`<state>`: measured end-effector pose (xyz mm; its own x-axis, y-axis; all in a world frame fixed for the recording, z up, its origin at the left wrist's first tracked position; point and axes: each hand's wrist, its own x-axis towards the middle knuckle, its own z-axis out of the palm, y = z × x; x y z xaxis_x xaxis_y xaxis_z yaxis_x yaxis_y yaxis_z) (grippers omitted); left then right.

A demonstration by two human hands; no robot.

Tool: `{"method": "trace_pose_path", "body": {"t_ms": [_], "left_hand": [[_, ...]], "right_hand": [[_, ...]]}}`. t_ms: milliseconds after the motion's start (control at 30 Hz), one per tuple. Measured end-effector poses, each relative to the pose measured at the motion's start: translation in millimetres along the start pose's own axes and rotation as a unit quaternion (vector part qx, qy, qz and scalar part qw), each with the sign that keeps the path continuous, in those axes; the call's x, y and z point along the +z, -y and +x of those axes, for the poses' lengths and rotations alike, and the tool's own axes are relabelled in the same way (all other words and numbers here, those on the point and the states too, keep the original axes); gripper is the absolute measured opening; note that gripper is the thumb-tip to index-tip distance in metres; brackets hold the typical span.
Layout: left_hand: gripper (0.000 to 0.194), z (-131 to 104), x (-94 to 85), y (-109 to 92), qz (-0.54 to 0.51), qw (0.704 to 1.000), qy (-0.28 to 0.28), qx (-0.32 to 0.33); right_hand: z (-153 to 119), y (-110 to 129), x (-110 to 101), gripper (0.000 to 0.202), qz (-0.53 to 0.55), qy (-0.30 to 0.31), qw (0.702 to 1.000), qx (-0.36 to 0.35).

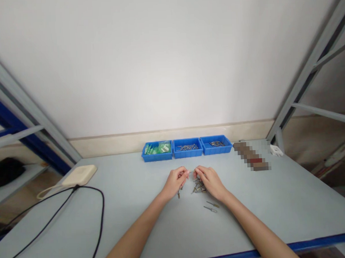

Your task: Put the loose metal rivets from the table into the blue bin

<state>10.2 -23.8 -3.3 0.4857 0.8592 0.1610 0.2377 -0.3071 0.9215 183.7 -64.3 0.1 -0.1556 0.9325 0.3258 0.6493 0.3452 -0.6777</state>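
Just above the table, my left hand (175, 181) and my right hand (211, 181) face each other, fingertips nearly meeting. Each is closed in a pinch on a thin metal pin (191, 171) that spans the small gap between them. Its ends are hidden by the fingers. Partly under my right hand lies a small pile of metal pins with thicker ends (199, 188), resembling blind rivets. Two more loose pins (210, 209) rest nearer the table's front. Below my left hand, a pin with a brass-coloured end (178, 194) shows in part.
Three blue bins line the wall: the left bin (157, 157) holds green-and-clear packets, the middle bin (188, 153) and right bin (216, 149) thin metal pins. A blurred-out object (252, 156) and white adapter (276, 150) lie right; a cream box (80, 175) and black cables (103, 209) left.
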Motion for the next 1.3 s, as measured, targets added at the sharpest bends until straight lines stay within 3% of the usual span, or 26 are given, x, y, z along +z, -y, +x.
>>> {"method": "trace_pose_path", "body": {"t_ms": [233, 500, 733, 967, 1167, 1300], "left_hand": [[0.036, 2.2, -0.5, 0.0, -0.025, 0.999, -0.039, -0.010], [0.041, -0.2, 0.3, -4.2, 0.002, 0.999, -0.043, 0.013], [0.030, -1.1, 1.0, -3.3, -0.032, 0.999, -0.028, -0.012], [0.042, 1.2, -0.3, 1.5, 0.012, 0.999, -0.035, 0.011], [0.033, 1.3, -0.2, 2.0, -0.017, 1.000, -0.016, -0.006], [0.035, 0.4, 0.1, 1.6, -0.029, 0.999, -0.017, -0.008]], "right_hand": [[1.9, -3.9, 1.5, 0.026, 0.050, -0.002, 0.999, 0.000], [0.2, 3.5, -1.1, 0.044, 0.053, 0.022, 0.998, 0.005], [-0.2, 5.3, -2.6, 0.024, 0.081, -0.006, 0.997, 0.016], [0.3, -0.6, -0.3, 0.041, 0.084, 0.031, 0.995, 0.034], [2.4, -5.0, -0.9, 0.023, 0.104, -0.006, 0.993, 0.052], [2.1, -4.8, -2.1, 0.030, 0.096, 0.003, 0.993, 0.061]]}}
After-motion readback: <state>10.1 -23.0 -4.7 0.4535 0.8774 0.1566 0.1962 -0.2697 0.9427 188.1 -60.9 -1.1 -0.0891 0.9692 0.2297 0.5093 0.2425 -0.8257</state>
